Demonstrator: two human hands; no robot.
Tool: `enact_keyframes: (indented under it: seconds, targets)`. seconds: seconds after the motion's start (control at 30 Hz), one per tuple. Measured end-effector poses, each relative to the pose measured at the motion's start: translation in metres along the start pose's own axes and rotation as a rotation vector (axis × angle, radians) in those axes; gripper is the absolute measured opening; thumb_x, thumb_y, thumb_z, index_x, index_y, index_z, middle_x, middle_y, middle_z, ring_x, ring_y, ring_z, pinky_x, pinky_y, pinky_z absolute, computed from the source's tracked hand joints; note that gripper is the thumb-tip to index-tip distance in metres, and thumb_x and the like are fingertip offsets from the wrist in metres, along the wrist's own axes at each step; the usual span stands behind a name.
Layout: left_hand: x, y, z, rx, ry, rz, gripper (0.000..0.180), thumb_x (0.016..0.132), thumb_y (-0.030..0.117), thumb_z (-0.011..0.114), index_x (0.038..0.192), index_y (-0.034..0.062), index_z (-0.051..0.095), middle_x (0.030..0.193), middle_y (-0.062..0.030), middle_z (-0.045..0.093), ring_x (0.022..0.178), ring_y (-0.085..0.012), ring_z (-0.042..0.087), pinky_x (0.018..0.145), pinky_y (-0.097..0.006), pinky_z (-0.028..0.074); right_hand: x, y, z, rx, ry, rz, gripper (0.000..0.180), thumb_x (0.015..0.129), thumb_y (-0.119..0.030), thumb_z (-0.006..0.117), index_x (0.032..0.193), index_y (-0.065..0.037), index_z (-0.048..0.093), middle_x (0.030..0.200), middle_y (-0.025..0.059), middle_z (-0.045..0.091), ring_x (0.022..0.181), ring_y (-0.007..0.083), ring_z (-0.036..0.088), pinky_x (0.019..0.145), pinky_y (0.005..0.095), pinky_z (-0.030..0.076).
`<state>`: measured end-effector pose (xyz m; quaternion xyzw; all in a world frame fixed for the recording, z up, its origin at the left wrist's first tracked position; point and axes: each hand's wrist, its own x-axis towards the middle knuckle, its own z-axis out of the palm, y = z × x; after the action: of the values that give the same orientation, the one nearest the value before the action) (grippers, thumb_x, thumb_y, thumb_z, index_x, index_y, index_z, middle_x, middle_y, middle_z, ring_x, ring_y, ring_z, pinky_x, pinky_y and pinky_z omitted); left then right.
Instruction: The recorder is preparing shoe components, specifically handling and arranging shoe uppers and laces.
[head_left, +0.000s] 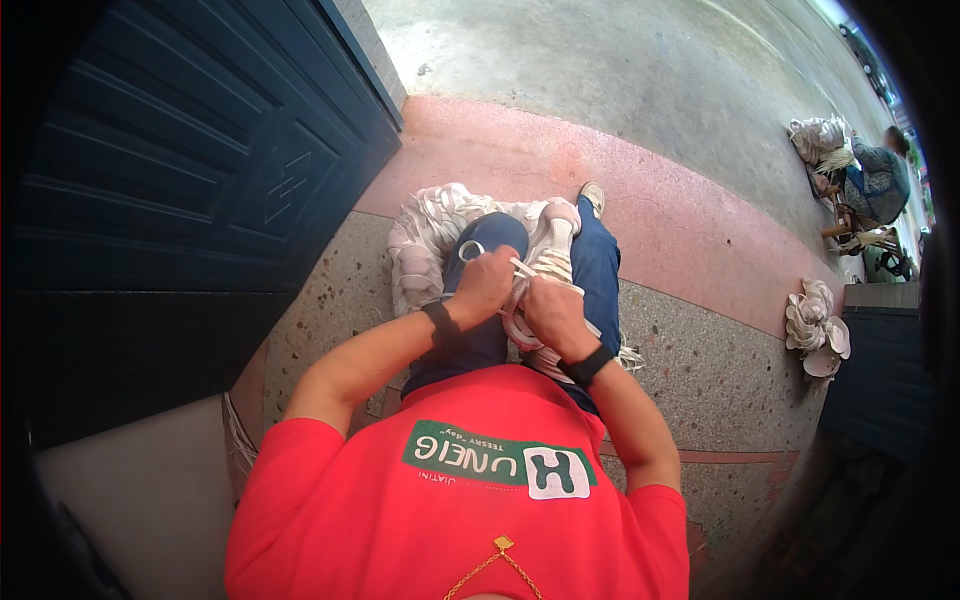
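A white shoe (553, 240) with a pinkish toe lies across my lap, its toe pointing away from me. My left hand (486, 284) is closed in a pinch on a white shoelace (522, 268), and a loop of lace curls up beyond its knuckles. Just to the right, my right hand (556, 314) is closed over the shoe's opening. The lace runs between the two hands and seems to pass into the right fingers, though their tips are hidden. A heap of white shoes (422, 235) lies beside my left knee.
Dark panelled doors (210, 150) stand at the left. A pinkish step (690, 220) borders the speckled floor ahead. White shoe parts (815, 332) are bundled at the right near a dark panel. Farther off, a seated person (880, 185) is beside another white pile (823, 140).
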<state>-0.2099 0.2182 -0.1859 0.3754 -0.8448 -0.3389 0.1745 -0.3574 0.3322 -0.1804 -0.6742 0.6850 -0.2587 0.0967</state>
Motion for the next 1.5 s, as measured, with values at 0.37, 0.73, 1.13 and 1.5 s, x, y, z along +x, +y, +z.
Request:
enact_keyframes:
  seconds: [0.37, 0.73, 1.13, 1.5]
  targets:
    - [0.004, 0.021, -0.027, -0.144, -0.322, -0.014, 0.021, 0.096, 0.014, 0.061, 0.111, 0.0004, 0.069, 0.095, -0.0107, 0.071, 0.08, -0.0272, 0.068, 0.076, -0.037, 0.054, 0.018, -0.074, -0.291, 2.205, 0.1, 0.052, 0.031, 0.107, -0.027, 0.045, 0.078, -0.018, 0.037, 0.061, -0.0077, 0.026, 0.045, 0.0043, 0.021, 0.039, 0.0236, 0.016]
    - [0.038, 0.126, -0.081, -0.728, -1.015, 0.01, 0.029, 0.105, 0.02, 0.059, 0.125, -0.0003, 0.066, 0.093, -0.0011, 0.066, 0.081, -0.0046, 0.059, 0.072, -0.021, 0.051, 0.052, -0.065, -0.285, 1.709, 0.376, 0.043, 0.025, 0.1, -0.023, 0.047, 0.079, -0.011, 0.042, 0.061, -0.0067, 0.029, 0.049, 0.0066, 0.023, 0.045, 0.0267, 0.02]
    - [0.064, 0.077, -0.166, -0.945, -0.316, -0.17, 0.026, 0.11, 0.029, 0.052, 0.103, 0.0063, 0.064, 0.063, 0.005, 0.048, 0.046, -0.0032, 0.042, 0.04, -0.021, 0.03, 0.002, 0.038, -0.299, 1.941, 0.464, 0.034, 0.02, 0.101, -0.02, 0.047, 0.084, -0.009, 0.049, 0.092, 0.0062, 0.051, 0.088, 0.018, 0.048, 0.078, 0.0385, 0.041]
    - [0.029, 0.01, -0.097, -0.3, -0.353, -0.503, 0.026, 0.102, 0.021, 0.06, 0.114, 0.0002, 0.071, 0.082, -0.0039, 0.069, 0.048, -0.0103, 0.062, 0.039, -0.025, 0.043, -0.055, 0.064, -0.094, 0.615, -0.018, 0.49, 0.02, 0.101, -0.018, 0.057, 0.105, -0.001, 0.066, 0.082, 0.0131, 0.067, 0.075, 0.0254, 0.066, 0.071, 0.0375, 0.052]
